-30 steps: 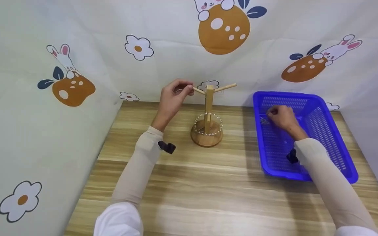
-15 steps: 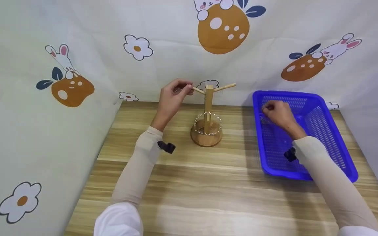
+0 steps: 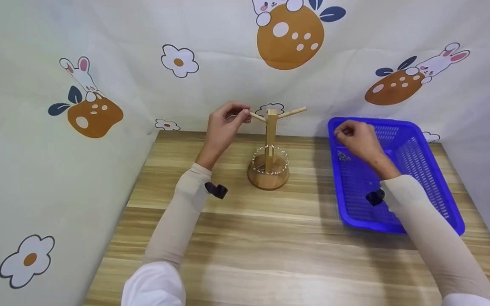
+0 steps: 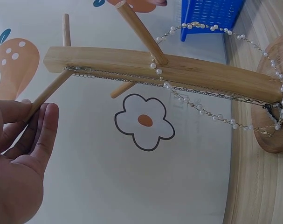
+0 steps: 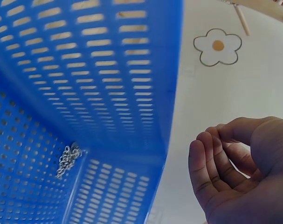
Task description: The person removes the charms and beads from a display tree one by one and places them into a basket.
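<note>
A wooden jewelry stand [image 3: 272, 131] with several pegs stands upright on the table. Thumb and fingers of my left hand [image 3: 223, 127] pinch the end of its upper left peg [image 4: 50, 88]. Near the post, a thin silver chain [image 4: 127, 79] hangs from that peg. A pearl necklace [image 4: 216, 26] loops over a lower peg and around the base. My right hand [image 3: 362, 140] is raised over the far left of the blue basket [image 3: 336, 178], fingers curled toward the thumb; nothing shows between them. Below lies a small heap of silver chain [image 5: 68, 159] in the basket's corner.
The wood-grain table [image 3: 245, 246] is enclosed by pale printed cloth [image 3: 223, 38] at the back and sides. The stand is close to the back cloth, and the basket occupies the table's right side.
My right hand has risen and shifted slightly left from the chain heap, which remains in the basket. The left hand stays on the peg.
</note>
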Motion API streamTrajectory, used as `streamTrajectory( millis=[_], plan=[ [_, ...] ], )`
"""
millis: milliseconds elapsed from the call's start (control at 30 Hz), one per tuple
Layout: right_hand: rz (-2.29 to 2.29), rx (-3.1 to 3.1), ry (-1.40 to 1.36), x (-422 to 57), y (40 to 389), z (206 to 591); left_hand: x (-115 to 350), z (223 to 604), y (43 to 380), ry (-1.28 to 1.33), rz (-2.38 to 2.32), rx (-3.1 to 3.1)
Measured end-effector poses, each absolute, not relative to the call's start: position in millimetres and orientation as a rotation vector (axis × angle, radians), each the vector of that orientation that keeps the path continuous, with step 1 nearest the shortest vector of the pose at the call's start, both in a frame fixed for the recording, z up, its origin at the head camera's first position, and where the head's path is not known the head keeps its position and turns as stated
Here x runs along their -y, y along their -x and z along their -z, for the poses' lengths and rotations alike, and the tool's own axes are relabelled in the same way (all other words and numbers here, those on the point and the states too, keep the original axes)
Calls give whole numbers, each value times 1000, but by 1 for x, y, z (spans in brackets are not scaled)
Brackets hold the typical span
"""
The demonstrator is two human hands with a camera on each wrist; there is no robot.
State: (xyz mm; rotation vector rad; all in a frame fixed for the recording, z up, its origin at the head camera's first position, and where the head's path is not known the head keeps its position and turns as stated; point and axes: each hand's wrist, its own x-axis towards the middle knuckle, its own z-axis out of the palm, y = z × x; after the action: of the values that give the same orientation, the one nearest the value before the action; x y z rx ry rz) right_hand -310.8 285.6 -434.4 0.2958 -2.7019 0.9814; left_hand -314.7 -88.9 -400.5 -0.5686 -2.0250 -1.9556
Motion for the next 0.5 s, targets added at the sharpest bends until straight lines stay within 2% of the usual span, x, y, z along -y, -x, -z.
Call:
streamTrajectory(
  millis=[500],
  plan=[
    [-1058,2696,-412,-251,297,418,87,402,316,565,1949,2017]
  ],
)
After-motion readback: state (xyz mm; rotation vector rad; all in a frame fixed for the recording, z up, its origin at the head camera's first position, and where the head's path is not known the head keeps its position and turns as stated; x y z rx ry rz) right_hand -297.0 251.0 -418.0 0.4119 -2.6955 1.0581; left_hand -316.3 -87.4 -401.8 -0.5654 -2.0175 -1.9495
